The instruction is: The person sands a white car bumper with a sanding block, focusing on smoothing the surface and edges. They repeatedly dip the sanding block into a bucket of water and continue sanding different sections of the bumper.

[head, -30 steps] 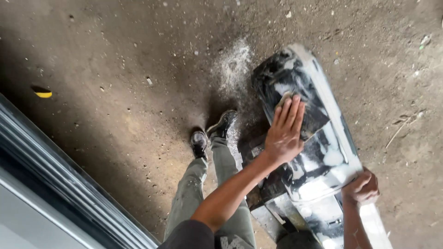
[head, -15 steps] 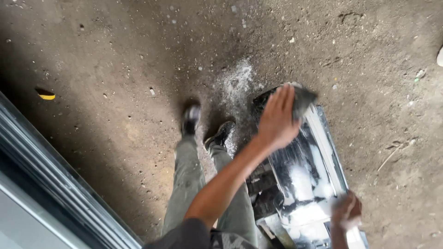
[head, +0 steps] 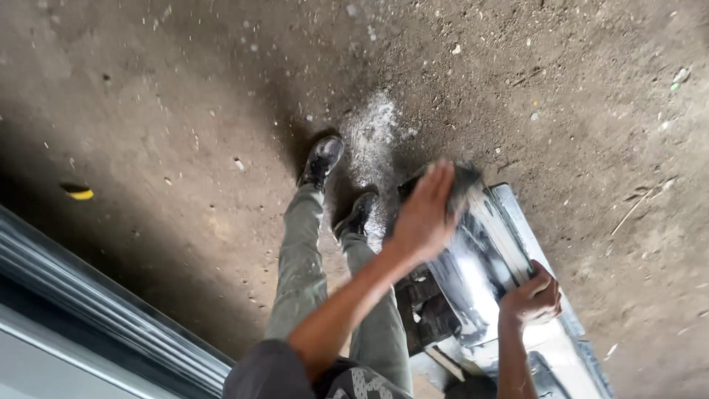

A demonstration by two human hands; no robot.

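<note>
- Dirt floor point(head: 185, 111) fills the frame; grey metal rail point(head: 88, 295) lower left.
- Shiny metal panel point(head: 487, 266) lies lower right of centre, on the floor.
- Left hand point(head: 425, 214) flat, fingers together, pressed on panel's top end with a dark pad point(head: 465, 177), blurred.
- Right hand point(head: 532, 299) clamped on panel's right edge.
- Black shoes point(head: 321, 159) centre; yellow scrap point(head: 77, 192) far left.

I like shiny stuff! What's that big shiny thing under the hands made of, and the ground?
The shiny panel looks like glossy painted or polished metal or plastic: it mirrors bright light. I cannot tell which. The ground looks like rough, dusty concrete or packed dirt, dull and speckled.
</note>
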